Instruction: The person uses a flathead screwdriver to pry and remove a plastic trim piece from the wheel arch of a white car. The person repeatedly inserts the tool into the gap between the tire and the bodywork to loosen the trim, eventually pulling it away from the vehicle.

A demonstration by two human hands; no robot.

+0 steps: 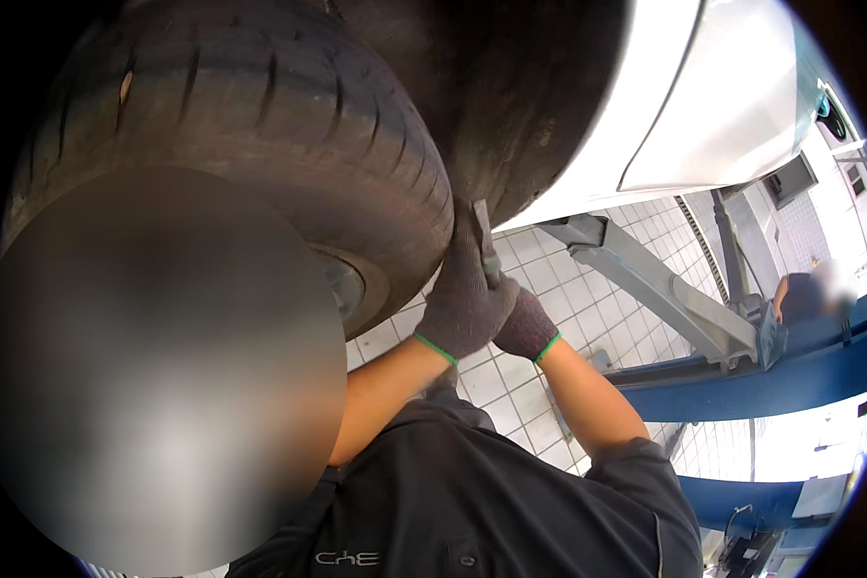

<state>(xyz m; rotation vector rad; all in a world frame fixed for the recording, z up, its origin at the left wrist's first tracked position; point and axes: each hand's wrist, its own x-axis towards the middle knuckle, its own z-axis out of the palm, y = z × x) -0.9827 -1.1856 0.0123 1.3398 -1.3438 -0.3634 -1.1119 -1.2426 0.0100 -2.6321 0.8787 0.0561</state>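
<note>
Frankly, neither of my own hands reaches into the head view, so I cannot tell whether they are wide, narrow or holding anything. The hands at work belong to a co-worker facing me in a dark grey work shirt (472,501), who fills the 6 to 8 o'clock part of the picture.

The worn black rubber tyre (260,125) hangs overhead from 10 to 12 o'clock, under the dark wheel arch (511,87) of a white car body (703,96) that runs off toward 1 and 2 o'clock.

Right at the centre, at the tyre's 4 o'clock edge, a narrow grey metal tool (483,231) stands against the rubber. Its long axis runs close to upright, roughly 12 to 6 with the top leaning a touch toward 11. What its tip meets I can't make out.

The co-worker's upper gloved hand (464,299) (grey knit, green cuff) is wrapped tight round the tool's shaft and touches the tyre. The co-worker's lower gloved hand (527,328) sits just beside it toward 4 o'clock, also curled shut, backing the first. So the upper hand is the nearer one to the tyre, and the tool lies straight above both wrists.

Below, a white tiled floor (539,270) shows, with a grey steel lift arm (645,279) and a blue lift beam (771,385) out at 3 to 4 o'clock.
</note>
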